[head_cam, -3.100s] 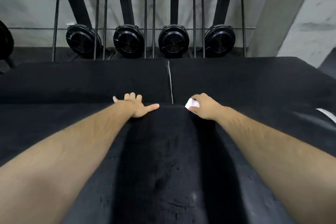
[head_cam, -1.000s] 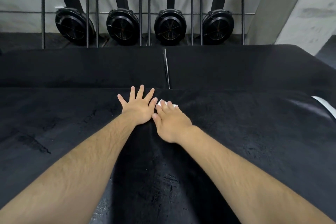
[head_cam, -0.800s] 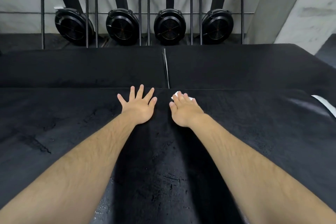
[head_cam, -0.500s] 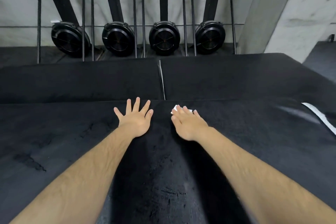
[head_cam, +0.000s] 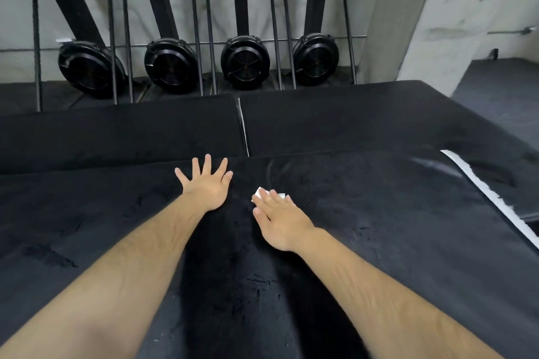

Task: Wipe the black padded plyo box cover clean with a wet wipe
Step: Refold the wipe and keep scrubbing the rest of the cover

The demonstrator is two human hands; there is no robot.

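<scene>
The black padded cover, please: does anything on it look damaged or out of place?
Yes. Along the right edge of the cover a white strip shows, ragged-edged against the black; whether it is a tear or a fastening I cannot tell. Scuffed, flaky patches also mark the near surface.

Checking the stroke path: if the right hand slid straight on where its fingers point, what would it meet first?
The right hand, flat on the wet wipe, faces only bare plyo box cover up to its far edge; beyond, probably the seam between two black pads.
</scene>
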